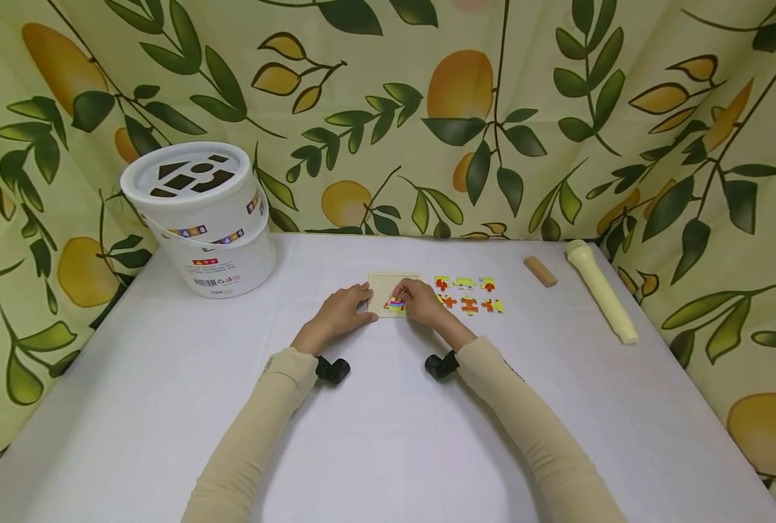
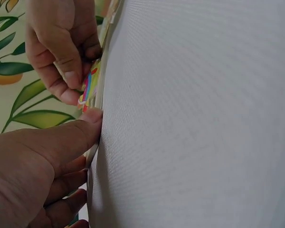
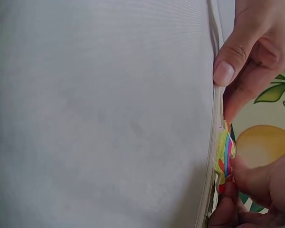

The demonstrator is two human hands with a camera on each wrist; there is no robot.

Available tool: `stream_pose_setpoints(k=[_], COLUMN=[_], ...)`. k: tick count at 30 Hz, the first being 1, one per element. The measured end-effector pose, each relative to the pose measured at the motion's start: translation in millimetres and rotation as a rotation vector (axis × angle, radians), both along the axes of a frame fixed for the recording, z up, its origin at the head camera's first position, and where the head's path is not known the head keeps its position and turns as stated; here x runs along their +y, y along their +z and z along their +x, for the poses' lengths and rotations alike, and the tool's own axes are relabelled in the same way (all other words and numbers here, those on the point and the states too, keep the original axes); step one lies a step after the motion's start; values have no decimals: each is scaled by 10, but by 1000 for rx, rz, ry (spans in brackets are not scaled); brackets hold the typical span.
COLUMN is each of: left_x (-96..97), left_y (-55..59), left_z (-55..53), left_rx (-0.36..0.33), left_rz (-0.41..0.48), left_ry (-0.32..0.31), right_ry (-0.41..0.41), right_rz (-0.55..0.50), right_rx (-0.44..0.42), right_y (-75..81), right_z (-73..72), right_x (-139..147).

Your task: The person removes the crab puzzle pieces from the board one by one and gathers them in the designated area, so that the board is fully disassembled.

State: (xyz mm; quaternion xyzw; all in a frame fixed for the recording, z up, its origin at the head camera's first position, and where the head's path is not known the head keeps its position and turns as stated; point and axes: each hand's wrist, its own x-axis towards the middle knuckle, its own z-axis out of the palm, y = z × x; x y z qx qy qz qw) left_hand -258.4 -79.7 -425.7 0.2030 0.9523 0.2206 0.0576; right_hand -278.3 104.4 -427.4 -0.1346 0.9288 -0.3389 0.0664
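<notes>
A small pale wooden puzzle board point(image 1: 383, 281) lies on the table. Brightly coloured puzzle pieces point(image 1: 395, 306) with a rainbow stripe sit in its lower part. My left hand point(image 1: 338, 311) holds the board at its left side, thumb at the near left corner and fingers along the edge. My right hand point(image 1: 422, 301) reaches over the board from the right. In the right wrist view its thumb and fingertips pinch a striped puzzle piece point(image 3: 225, 154) at the board's surface. The right hand covers part of the board in the head view.
Several loose red, orange and yellow puzzle pieces point(image 1: 469, 304) lie in two rows right of the board. Further right are a brown wooden block point(image 1: 540, 271) and a cream-coloured microphone-shaped stick point(image 1: 602, 293). A white lidded bucket point(image 1: 221, 250) stands at the back left. A patterned curtain point(image 1: 388, 145) hangs behind.
</notes>
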Motion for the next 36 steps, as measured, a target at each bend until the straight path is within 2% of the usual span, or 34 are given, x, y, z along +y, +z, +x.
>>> stream_pose_setpoints(k=[4, 12, 15, 20, 22, 26, 30, 36], left_x=[15, 48, 59, 68, 67, 63, 37, 15], left_y=[-9, -37, -38, -25, -20, -14, 2, 1], left_z=[-1, 2, 0, 12, 19, 16, -5, -2], left_rx=[-5, 0, 2, -4, -3, -11, -18, -23], left_rz=[1, -4, -17, -13, -11, -15, -18, 4], left_ry=[3, -22, -28, -26, -22, -11, -1, 13], right_ry=[-22, -9, -35, -66, -61, -62, -54, -57], right_rz=[-22, -91, -153, -232, -229, -150, -84, -11], right_rx=[-22, 27, -20, -154, -198, -276, -310, -314], right_y=[-16, -17, -2, 89, 146, 248, 255, 187], right_z=[5, 14, -4, -29, -22, 17, 67, 102], right_x=[35, 142, 216, 468, 631, 1029, 1368, 1497])
